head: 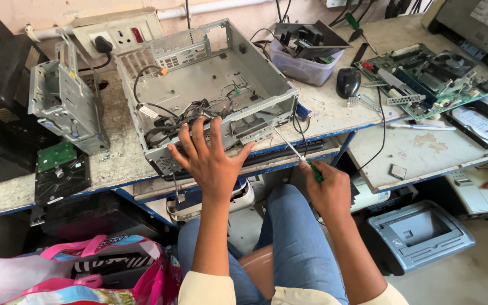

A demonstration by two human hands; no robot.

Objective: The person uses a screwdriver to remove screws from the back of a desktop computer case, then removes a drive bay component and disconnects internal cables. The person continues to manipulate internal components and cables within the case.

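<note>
Speckled workbench point(334, 116) with blue edge, bearing an open grey computer case point(210, 85), a detached drive cage point(66, 104), a black mouse point(348, 82), a plastic tub point(303, 65) and a green motherboard point(430, 76).

The case point(210, 85) is an open grey metal computer shell, lid off, lying flat on the bench with its front edge at the bench's near side. Inside, the floor is mostly bare; black cables bunch in the near left corner. Its rear panel faces the wall.

The screwdriver point(299, 155) has a thin steel shaft and a green handle. It slants up and left, its tip at the case's front right corner, seemingly touching the front panel, though that is hard to tell.
</note>
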